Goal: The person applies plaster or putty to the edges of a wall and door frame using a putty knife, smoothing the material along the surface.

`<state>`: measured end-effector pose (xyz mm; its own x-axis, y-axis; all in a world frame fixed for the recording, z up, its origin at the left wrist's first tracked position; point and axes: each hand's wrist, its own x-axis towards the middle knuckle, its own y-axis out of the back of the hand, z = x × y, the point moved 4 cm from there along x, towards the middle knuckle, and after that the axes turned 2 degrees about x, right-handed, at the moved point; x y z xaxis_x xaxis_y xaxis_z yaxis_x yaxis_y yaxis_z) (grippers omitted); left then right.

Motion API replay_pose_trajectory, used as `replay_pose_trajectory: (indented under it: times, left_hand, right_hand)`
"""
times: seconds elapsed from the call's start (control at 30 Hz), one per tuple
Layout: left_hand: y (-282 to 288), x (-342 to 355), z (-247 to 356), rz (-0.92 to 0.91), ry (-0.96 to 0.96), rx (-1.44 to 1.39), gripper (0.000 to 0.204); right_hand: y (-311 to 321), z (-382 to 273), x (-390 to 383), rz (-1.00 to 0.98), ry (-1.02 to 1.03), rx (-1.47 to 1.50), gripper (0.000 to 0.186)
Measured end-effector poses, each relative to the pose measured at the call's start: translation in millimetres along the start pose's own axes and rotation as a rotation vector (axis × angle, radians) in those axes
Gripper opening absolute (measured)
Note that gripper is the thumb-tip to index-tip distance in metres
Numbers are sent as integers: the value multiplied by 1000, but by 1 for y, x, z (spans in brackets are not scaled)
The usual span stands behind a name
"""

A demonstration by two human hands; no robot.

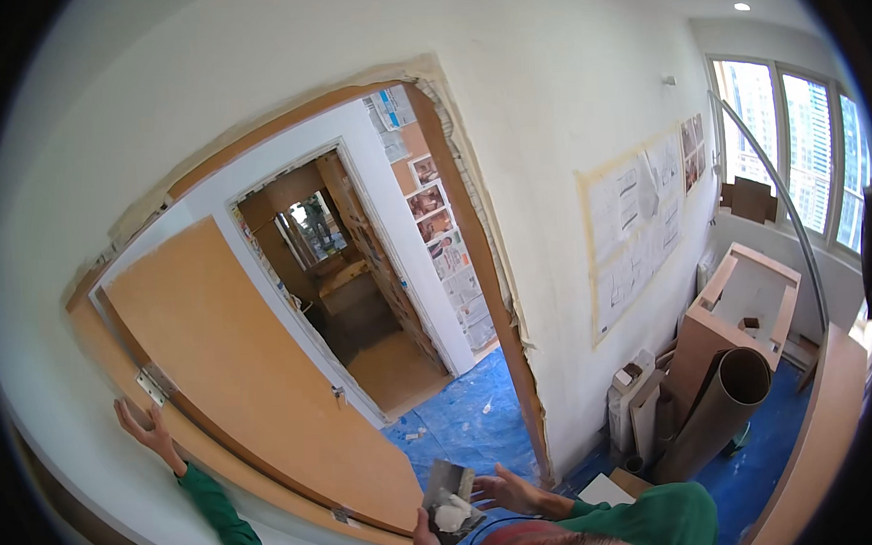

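My left hand point(152, 436), in a green sleeve, is raised with fingers apart against the wooden door frame point(221, 439), just below a metal hinge point(152, 385). My right hand point(513, 493), also green-sleeved, is open at the lower middle. Its fingertips are at the right edge of a dark flat plate point(441, 481) bearing a lump of white paste point(453, 514); I cannot tell if they touch it. Another bare hand point(428, 539), seemingly a co-worker's, grips the plate from below. Beside it is a blurred reddish shape point(522, 536), partly cut off.
An orange-brown door point(237, 347) leans in a doorway, with blue sheeting point(479, 415) on the floor beyond. At right are a large brown roll point(719, 412), a wooden cabinet frame point(739, 295) and a long board point(821, 432). Taped drawings point(636, 237) hang on the wall.
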<state>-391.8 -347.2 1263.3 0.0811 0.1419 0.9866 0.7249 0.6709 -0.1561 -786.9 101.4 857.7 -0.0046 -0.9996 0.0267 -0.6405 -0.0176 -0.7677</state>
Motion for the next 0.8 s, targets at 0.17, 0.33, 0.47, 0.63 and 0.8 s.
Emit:
replay_pose_trajectory:
  times: [0.17,0.33,0.47,0.63,0.8]
  left_hand:
    - [11,7,5,-35,-9,79,61]
    - [2,-5,12,-50,-7,80,59]
    - [1,-9,14,-46,-8,78,59]
    - [7,-2,2,5,17,-25,60]
    - [-2,-11,14,-45,36,9,61]
  right_hand:
    - [15,-28,-20,261,72,-211,56]
    - [60,-47,-35,362,234,-239,44]
    - [55,-34,-47,457,328,-152,44]
    - [43,-10,-61,786,364,108,31]
    - [41,-16,-60,697,403,157,28]
